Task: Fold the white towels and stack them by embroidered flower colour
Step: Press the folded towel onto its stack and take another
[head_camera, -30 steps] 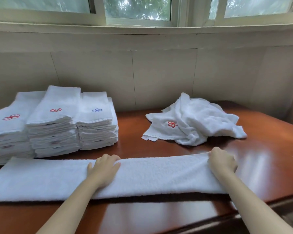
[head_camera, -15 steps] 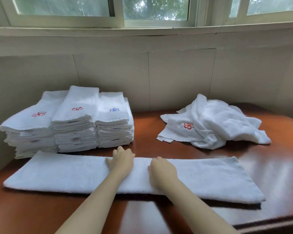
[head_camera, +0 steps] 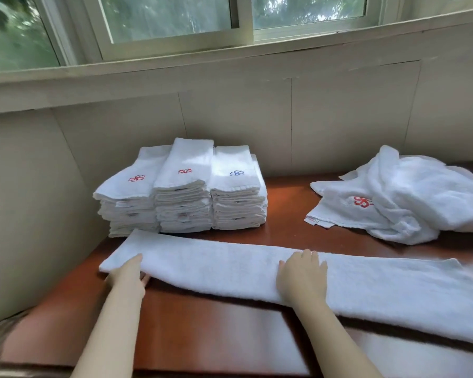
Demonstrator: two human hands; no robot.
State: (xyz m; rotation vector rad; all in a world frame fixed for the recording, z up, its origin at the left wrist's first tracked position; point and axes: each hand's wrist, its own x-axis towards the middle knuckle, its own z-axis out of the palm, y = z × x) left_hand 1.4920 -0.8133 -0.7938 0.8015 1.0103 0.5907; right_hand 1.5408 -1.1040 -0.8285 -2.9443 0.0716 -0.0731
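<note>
Three stacks of folded white towels [head_camera: 183, 192] stand finished; a crumpled white heap [head_camera: 410, 197] waits. Our left hand [head_camera: 129, 274] pinches the long white towel strip [head_camera: 230, 266]; our right hand [head_camera: 302, 276] presses it, fingers flat.

a red-brown table [head_camera: 216, 331] bears three towel stacks [head_camera: 183, 203], a long folded towel [head_camera: 230, 266] and a crumpled pile [head_camera: 407, 203].

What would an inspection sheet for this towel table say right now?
Surface: brown wooden table, glossy.
Job's things: long towel folded into a strip along the front; three folded stacks, two topped red, one blue; unfolded heap at right, red flower showing.
Clutter: nothing seen.
Grips: left hand holds the long towel's left end; right hand lies flat on its middle.
Cables: nothing seen.
Surroundings: panelled wall, window above.
</note>
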